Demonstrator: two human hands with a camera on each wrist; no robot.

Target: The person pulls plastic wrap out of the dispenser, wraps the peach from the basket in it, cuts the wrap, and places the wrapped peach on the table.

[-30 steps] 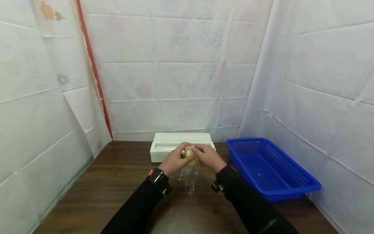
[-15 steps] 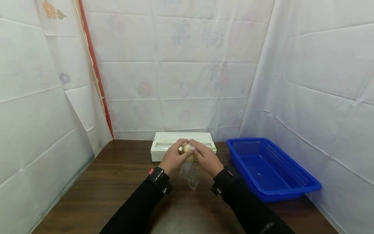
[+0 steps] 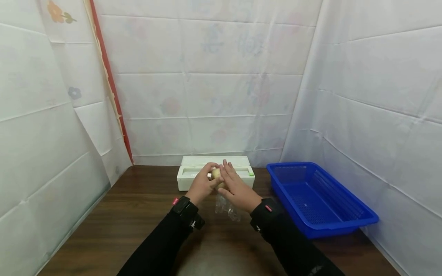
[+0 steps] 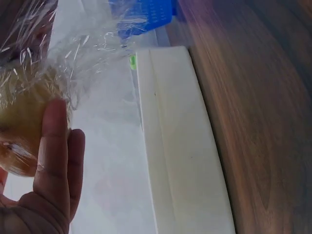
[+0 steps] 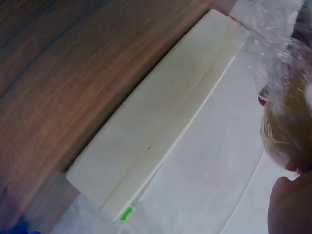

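Note:
Between both hands is a round yellow-brown fruit or vegetable, its exact kind unclear, wrapped in clear cling film. My left hand grips it from the left, thumb on the near side and fingers around the far side. My right hand lies against its right side with the fingers straight and close together. Loose film hangs below the hands. The left wrist view shows the wrapped round thing against my left fingers. In the right wrist view, only part of my right hand shows.
Behind the hands stands a long white box with its lid up and a small green piece on its edge. A blue plastic basket sits at the right on the brown wooden table. White sheeting surrounds the table.
My right hand has gone from curled fingers working at the film to straight fingers laid against the wrapped round thing. The hanging film has swung right; the left hand keeps its grip.

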